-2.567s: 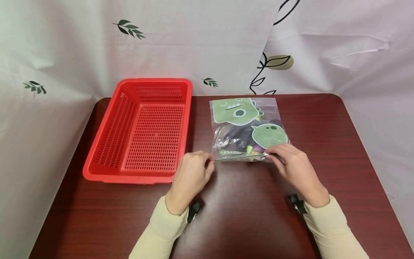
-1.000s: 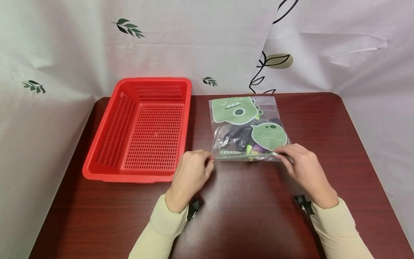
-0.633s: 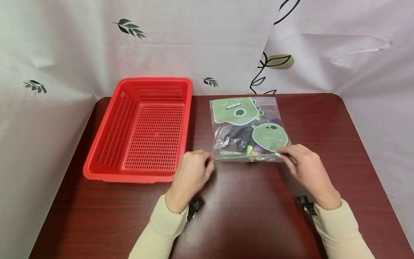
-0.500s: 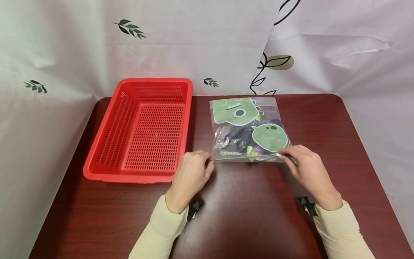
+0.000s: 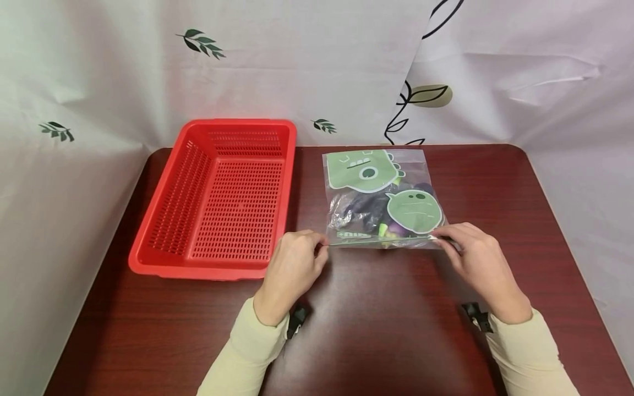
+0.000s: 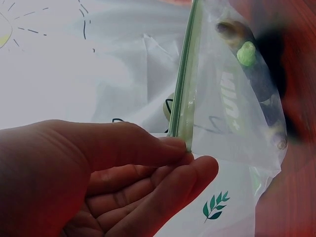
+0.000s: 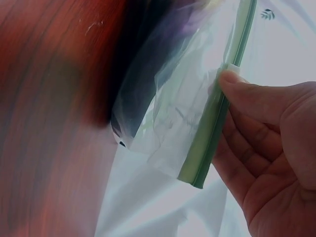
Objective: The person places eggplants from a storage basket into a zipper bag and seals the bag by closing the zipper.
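A clear slider zip bag [image 5: 346, 201] with green cartoon prints lies on the table, several dark purple things with green tips showing through its film. Its green zip strip [image 6: 183, 74] runs along the edge nearest me. My left hand [image 5: 293, 269] pinches the left end of that strip between thumb and fingers, close beside the red basket. Near the strip's right end, my right hand [image 5: 477, 264] pinches the small white slider [image 7: 234, 69]. In the right wrist view a short length of strip extends past the thumb to the bag's corner.
A red perforated plastic basket [image 5: 208, 272] with nothing in it stands at the left back of the dark red wood table [image 5: 376, 324]. White leaf-print cloth [image 5: 247, 71] hangs behind the table and on both sides.
My right hand has slid rightwards along the zip strip with the slider, from short of the right corner to close to it. My left hand and the basket have stayed put.
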Tool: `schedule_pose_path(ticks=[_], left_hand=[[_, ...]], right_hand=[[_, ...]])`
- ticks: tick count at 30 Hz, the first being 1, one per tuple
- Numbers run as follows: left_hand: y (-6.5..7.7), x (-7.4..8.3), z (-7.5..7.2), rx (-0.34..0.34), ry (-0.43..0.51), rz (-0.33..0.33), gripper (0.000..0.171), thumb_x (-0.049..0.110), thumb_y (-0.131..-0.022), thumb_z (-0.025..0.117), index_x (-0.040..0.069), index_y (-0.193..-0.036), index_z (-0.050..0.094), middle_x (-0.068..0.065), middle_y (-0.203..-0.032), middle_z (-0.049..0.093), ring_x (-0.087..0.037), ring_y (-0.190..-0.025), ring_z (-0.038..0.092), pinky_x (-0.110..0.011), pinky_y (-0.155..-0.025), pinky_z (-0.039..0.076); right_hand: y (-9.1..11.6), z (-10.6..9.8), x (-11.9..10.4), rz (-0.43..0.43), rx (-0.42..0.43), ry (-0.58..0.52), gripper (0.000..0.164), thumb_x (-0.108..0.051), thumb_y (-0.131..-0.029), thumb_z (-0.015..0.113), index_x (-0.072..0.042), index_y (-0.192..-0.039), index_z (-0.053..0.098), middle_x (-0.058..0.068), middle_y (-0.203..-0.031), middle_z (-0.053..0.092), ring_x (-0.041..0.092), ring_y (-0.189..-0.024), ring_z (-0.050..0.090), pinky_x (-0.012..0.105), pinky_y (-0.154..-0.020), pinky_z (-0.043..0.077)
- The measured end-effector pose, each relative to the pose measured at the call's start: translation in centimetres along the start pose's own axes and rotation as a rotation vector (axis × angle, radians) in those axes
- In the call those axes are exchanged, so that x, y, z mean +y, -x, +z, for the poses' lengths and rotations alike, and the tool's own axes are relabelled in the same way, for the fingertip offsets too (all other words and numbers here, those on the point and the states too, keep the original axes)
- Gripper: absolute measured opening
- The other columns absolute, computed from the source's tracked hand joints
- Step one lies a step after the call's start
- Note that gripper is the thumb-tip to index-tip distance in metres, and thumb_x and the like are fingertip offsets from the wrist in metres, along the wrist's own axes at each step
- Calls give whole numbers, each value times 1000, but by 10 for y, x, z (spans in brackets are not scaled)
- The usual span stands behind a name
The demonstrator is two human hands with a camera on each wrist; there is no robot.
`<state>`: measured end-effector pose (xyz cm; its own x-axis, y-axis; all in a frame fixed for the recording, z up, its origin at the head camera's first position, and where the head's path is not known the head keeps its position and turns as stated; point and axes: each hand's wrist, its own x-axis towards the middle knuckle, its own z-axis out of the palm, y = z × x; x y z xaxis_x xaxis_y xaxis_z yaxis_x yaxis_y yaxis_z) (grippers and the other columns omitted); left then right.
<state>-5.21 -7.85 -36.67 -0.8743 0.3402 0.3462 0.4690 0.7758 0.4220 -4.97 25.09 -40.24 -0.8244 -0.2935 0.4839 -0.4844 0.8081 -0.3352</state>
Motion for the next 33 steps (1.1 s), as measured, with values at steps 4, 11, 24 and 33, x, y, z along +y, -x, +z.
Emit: schedule_pose_path(ticks=[4,11,24,33], left_hand=[[0,0,0,0,5,-2,7,-1,-78,72,4,-81,76,-4,-77,73,-18,-70,71,-34,-67,57],[0,0,-1,-5,3,-11,8,-2,-78,73,4,-82,76,-5,-78,73,-19,-71,72,-35,-68,57],[0,-1,-2,-14,12,-17,8,-2,-78,72,4,-81,76,-5,-79,74,-20,-72,72,-35,-68,57],[0,-1,-3,-19,19,-24,7,-1,-78,72,4,-81,76,-6,-79,74,-19,-72,71,-35,-68,57]], right_hand=[[1,-2,1,3,-6,5,28,4,-72,83,-4,-98,75,9,-88,72,23,-82,67,37,-74,49],[2,-3,3,22,-2,14,32,6,-71,84,-5,-99,75,9,-90,73,24,-84,67,38,-75,48],[7,-7,6,53,-13,45,31,6,-71,84,-3,-99,75,10,-91,73,25,-85,68,41,-75,49],[8,-11,8,57,-4,63,30,7,-71,82,-2,-98,74,11,-90,73,26,-84,68,42,-74,49]])
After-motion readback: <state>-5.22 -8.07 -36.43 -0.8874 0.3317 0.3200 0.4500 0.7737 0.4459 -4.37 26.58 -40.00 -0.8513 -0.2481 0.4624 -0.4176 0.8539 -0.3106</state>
